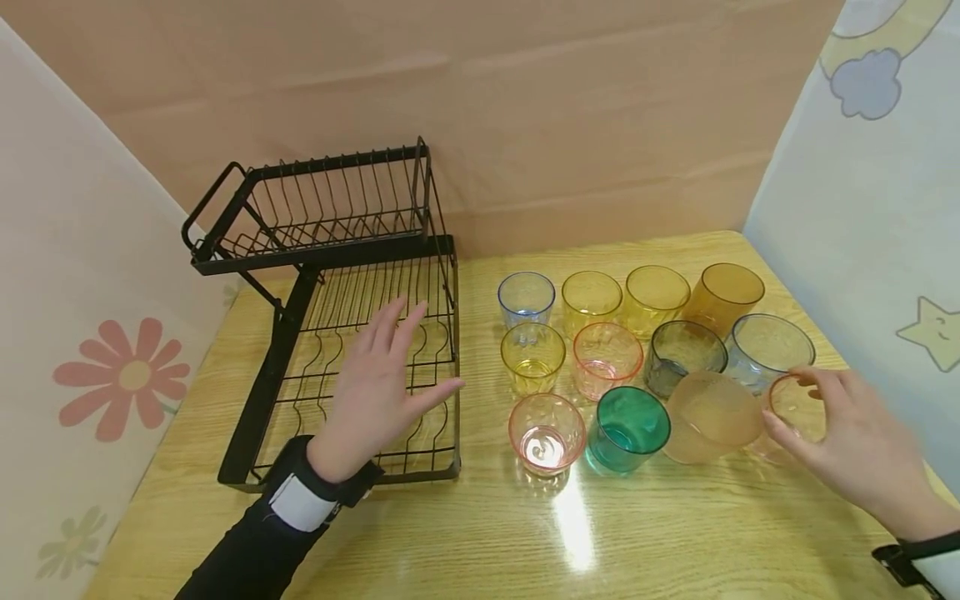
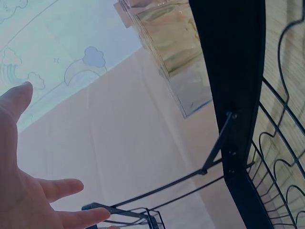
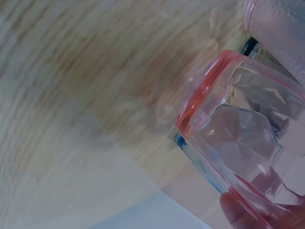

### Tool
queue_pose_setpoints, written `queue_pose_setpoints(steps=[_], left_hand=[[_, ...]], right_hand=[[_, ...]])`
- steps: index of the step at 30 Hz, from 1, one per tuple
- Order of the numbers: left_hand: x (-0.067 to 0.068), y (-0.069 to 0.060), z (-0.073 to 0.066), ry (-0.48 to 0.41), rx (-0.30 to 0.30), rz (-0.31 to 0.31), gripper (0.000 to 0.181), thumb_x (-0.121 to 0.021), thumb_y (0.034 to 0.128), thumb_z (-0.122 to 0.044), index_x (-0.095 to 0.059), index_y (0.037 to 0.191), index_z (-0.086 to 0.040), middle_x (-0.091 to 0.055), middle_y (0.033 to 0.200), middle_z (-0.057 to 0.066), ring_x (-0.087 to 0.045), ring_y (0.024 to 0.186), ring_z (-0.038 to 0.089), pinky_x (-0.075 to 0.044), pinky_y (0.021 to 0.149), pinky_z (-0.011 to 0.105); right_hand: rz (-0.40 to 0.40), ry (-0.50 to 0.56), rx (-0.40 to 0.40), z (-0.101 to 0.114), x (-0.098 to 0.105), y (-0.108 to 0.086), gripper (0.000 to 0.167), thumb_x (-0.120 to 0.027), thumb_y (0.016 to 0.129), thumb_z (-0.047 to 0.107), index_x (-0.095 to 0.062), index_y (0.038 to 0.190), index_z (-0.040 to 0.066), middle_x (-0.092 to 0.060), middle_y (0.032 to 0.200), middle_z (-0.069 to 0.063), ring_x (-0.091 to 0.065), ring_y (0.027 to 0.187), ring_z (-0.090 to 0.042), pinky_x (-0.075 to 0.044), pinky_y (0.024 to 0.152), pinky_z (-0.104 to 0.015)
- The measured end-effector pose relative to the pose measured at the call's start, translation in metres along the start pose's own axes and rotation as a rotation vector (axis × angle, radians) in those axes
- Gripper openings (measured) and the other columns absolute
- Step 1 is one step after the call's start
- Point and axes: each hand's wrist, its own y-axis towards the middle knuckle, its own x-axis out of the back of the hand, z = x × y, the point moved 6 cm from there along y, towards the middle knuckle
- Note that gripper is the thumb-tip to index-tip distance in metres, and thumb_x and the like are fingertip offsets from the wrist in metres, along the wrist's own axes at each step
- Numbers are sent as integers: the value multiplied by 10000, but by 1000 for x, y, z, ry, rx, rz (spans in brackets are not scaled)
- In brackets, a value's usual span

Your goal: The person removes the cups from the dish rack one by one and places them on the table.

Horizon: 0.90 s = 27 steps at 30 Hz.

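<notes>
My left hand [image 1: 375,392] hovers over the black dish rack [image 1: 459,433], fingers spread and holding nothing. The same hand [image 2: 28,191] shows spread fingers in the left wrist view, beside the rack's dark frame [image 2: 236,71]. On the right, my right hand [image 1: 862,442] grips a clear pink-tinted glass [image 1: 772,450] near its rim, thumb on one side and fingers on the other. Close up, that faceted glass [image 3: 238,129] has a thick reddish base, and a fingertip [image 3: 233,210] presses its lower side. A frosted peach glass [image 1: 693,433] stands just left of it.
Several coloured glasses stand in rows between the rack and my right hand, including a green glass [image 1: 626,433], a grey glass [image 1: 667,375], a blue-rimmed glass [image 1: 525,317] and an amber glass [image 1: 712,312]. Fabric walls [image 1: 600,150] enclose the wooden table [image 1: 487,542].
</notes>
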Motion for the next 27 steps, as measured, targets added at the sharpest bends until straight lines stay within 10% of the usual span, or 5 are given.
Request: queue_pose_setpoints(steps=[17,27], left_hand=[[-7,4,-8,22,-16,12,988,-632,809,-671,-250,1537,-125,-238,1552,194,-240,1405,395,-225,1073,622],[-11,19,-23,138,58,42,1032,-560,798,-753,-226,1553,-133,-166,1579,200,-146,1436,401,-206,1051,669]], right_hand=[[52,15,12,3,-12,-3,619,-705,854,295,-423,1303,-24,-431,1138,-291,-471,934,-450,-396,428,-423],[42,54,67,29,14,19,594,-631,931,321,-422,1371,-19,-349,1344,-324,-304,1159,-555,-272,840,-646]])
